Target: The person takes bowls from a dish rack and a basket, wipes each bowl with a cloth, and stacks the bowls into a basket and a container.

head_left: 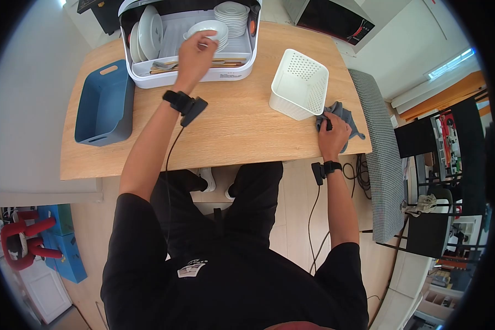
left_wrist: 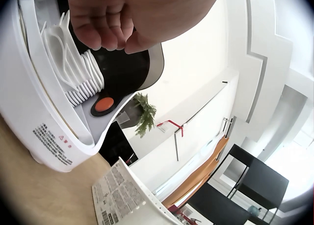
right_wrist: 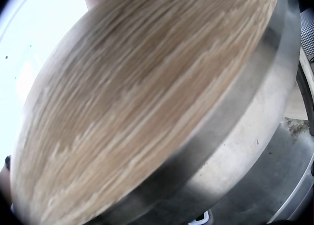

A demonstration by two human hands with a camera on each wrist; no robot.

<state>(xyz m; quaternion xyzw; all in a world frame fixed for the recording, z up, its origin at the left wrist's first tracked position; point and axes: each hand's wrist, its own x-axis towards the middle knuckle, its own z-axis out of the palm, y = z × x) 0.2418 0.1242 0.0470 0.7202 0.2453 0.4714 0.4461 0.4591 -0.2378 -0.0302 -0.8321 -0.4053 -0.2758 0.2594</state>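
Observation:
My left hand is over the open white dish box, its fingers loosely curled above a stack of white bowls. In the left wrist view nothing shows between the fingertips. White plates stand on edge at the box's left, and a stack of small white dishes sits at its back right. Chopsticks and forks lie along its front. At the table's right edge my right hand grips a bunched grey cloth. The right wrist view shows mainly the tabletop, not the grip.
A blue bin stands on the wooden table left of the dish box. A white perforated basket is right of it, close to the cloth. A microwave stands beyond the table. Cables trail from both wrists.

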